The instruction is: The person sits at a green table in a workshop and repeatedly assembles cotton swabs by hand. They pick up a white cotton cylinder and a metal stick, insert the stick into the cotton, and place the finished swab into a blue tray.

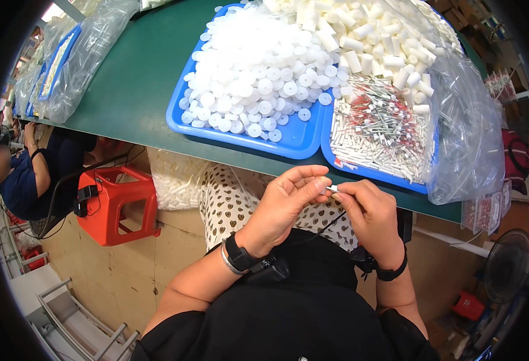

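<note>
Green table (138, 78) sits above both hands; left hand (285, 201) and right hand (369, 213) pinch one small white tube (333, 189) together.

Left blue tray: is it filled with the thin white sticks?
No, the left blue tray is heaped with round white caps; the thin white sticks lie in the right blue tray.
</note>
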Motion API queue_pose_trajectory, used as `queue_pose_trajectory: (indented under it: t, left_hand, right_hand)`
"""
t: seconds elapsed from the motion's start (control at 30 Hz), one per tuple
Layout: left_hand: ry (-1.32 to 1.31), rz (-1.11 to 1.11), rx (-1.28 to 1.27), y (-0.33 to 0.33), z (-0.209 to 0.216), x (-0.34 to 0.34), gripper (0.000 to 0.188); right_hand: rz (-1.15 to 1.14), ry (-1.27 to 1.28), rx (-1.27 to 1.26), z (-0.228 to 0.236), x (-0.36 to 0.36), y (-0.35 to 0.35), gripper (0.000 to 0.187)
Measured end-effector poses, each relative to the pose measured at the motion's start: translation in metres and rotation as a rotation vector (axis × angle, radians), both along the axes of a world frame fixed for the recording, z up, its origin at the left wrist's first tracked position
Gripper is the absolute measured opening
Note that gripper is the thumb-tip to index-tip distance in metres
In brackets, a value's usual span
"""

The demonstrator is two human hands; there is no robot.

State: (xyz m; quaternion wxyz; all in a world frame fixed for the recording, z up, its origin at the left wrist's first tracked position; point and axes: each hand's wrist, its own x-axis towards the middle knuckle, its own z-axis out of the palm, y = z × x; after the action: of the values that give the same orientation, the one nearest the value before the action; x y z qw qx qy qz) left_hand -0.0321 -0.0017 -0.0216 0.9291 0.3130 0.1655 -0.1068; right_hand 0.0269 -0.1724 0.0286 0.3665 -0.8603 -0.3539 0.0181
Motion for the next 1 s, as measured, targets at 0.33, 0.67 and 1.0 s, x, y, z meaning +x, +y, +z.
queue_pose_trajectory:
  t: [0.33,0.67,1.0]
  left_hand:
    - [-0.009,0.006,-0.095,-0.014,-0.014,-0.005,0.033]
    - [0.003,0.056,0.058,0.004,0.000,0.000,0.034]
    - [0.040,0.083,0.039,0.006,0.001,0.001,0.037]
  right_hand:
    - [-0.045,-0.188,0.062,-0.019,-0.013,0.014,0.008]
    - [-0.056,-0.324,-0.123,0.000,0.041,0.004,0.011]
    - [0.117,-0.484,-0.511,-0.005,0.069,0.009,0.005]
